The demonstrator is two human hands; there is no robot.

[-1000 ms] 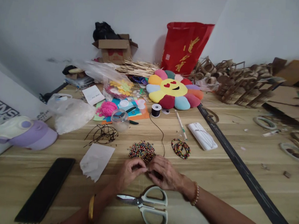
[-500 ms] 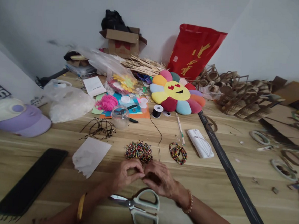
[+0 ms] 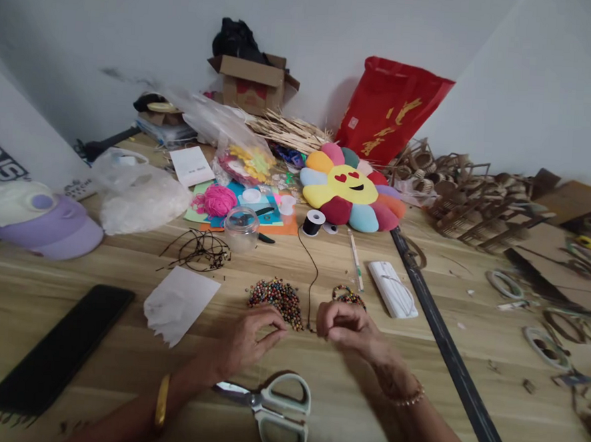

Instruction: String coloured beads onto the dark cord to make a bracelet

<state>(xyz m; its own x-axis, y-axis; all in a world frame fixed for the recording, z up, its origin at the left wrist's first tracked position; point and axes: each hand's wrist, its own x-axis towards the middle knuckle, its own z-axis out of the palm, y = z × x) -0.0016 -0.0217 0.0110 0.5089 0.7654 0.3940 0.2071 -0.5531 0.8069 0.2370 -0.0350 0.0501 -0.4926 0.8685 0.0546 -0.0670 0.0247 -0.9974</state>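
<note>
At the near edge of the loose pile of small multicoloured round beads [image 3: 275,296], the left hand [image 3: 249,337] nearly closes thumb and forefinger; right of the pile, the right hand [image 3: 353,330], fingers curled, partly hides a multicoloured beaded loop [image 3: 351,296]. I cannot tell whether either grips anything.

Dim, greyish light lay flat across the table [image 3: 333,257], with darker corners. Soft shadows showed on the wall [image 3: 163,13] left of the red bag [image 3: 392,113] and beside the right forearm [image 3: 428,422]. The left hand [image 3: 253,338] and right hand [image 3: 351,331] lacked crisp detail; the cap [image 3: 40,222] looked stretched near the edge.
</note>
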